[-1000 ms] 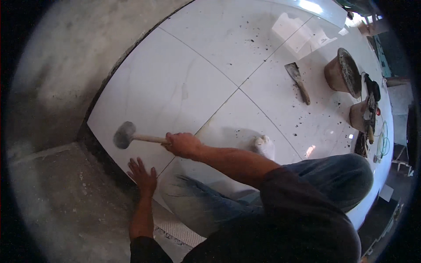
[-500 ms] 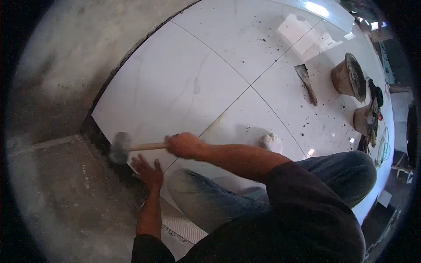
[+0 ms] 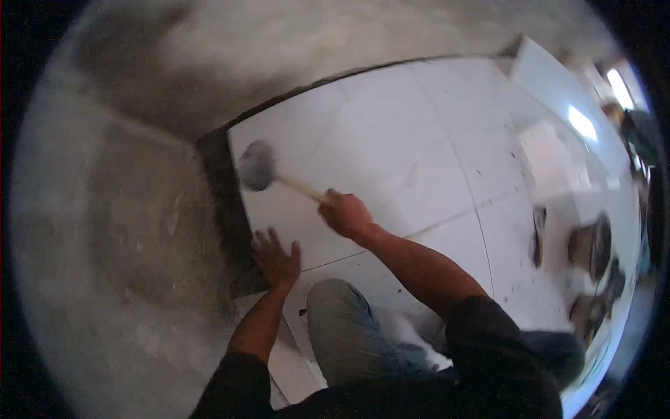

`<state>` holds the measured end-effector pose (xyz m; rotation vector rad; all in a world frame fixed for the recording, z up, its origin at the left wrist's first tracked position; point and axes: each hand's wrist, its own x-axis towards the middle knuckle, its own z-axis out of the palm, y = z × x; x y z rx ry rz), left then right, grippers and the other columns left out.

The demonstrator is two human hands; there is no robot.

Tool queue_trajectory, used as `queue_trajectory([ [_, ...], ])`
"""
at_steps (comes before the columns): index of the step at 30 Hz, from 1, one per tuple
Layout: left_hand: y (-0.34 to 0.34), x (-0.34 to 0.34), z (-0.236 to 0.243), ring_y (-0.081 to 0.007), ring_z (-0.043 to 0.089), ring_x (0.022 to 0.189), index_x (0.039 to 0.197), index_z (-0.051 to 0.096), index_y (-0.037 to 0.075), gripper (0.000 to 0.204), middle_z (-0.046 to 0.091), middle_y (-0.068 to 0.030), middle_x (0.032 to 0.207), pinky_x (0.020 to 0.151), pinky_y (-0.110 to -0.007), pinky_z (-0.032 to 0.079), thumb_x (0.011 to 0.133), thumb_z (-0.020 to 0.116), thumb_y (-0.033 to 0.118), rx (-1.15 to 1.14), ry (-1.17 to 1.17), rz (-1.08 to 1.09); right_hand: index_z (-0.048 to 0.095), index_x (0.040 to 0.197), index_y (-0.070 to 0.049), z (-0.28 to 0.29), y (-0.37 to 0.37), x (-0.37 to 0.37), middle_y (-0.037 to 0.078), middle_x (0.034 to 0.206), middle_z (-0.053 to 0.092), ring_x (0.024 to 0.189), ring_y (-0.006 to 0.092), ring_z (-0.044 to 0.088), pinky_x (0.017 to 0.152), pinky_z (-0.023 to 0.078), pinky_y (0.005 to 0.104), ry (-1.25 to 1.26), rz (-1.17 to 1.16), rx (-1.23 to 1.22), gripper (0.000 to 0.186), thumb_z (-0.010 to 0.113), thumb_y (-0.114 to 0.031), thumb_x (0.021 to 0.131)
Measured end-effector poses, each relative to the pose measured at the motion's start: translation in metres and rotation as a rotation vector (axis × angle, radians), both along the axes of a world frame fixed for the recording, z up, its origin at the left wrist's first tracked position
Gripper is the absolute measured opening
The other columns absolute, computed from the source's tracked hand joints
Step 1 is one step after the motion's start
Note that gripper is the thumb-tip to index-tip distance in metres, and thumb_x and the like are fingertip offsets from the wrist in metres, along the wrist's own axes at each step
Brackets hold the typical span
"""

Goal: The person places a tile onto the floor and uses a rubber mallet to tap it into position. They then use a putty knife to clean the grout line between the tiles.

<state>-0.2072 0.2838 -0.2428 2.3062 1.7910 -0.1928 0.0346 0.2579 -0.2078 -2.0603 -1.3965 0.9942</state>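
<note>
One grey-headed, pale-handled mallet [image 3: 262,167] is gripped by the right hand [image 3: 347,214], left hand [image 3: 278,262] spread.

The head of the mallet [image 3: 265,170] is smeared by blur, and the right hand [image 3: 347,213] hides the butt of its handle [image 3: 301,188]. Whether the left hand [image 3: 277,261] presses the white tile [image 3: 335,133] cannot be told. At right, the scraper [image 3: 538,237] and the bucket [image 3: 582,246] are too blurred for detail; the near edge cuts off the dark shirt [image 3: 391,405].

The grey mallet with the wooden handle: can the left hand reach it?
Probably yes, at the grey mallet head: only white tile separates it from the left hand, though the right hand grips the handle.
</note>
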Motion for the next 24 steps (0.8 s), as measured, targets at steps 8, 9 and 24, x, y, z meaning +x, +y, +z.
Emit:
queue_trajectory([
  [8,0.035,-0.004,0.003,-0.0467,0.002,0.139,0.148,0.013,0.008,0.083,0.002,-0.0263,0.151,0.11,-0.06,0.002,0.088,0.045,0.055,0.016,0.035,-0.23,0.057,0.094,-0.001,0.009,0.041,0.011,0.023,0.08,0.064,0.078,0.04,0.064,0.071,0.052,0.0488,-0.109,0.062,0.006,0.031,0.054,-0.032,0.088],
  [9,0.06,-0.003,0.007,-0.0467,0.0,0.139,0.148,0.012,0.009,0.083,0.001,-0.0265,0.151,0.11,-0.061,0.001,0.088,0.044,0.056,0.016,0.048,-0.33,0.057,0.094,-0.002,0.01,0.05,0.011,0.023,0.08,0.064,0.078,0.0403,0.064,0.07,0.052,0.0492,-0.054,0.058,-0.061,0.031,0.054,-0.032,0.087],
  [24,0.097,0.013,-0.008,-0.0453,0.003,0.139,0.148,0.019,0.013,0.081,0.004,-0.0228,0.152,0.11,-0.061,0.004,0.086,0.049,0.055,0.143,-0.129,-0.244,0.055,0.086,0.006,0.008,0.11,0.009,0.026,0.072,0.062,0.075,0.0436,0.063,0.068,0.05,0.05,-0.302,0.095,-0.121,0.031,0.056,-0.025,0.085],
])
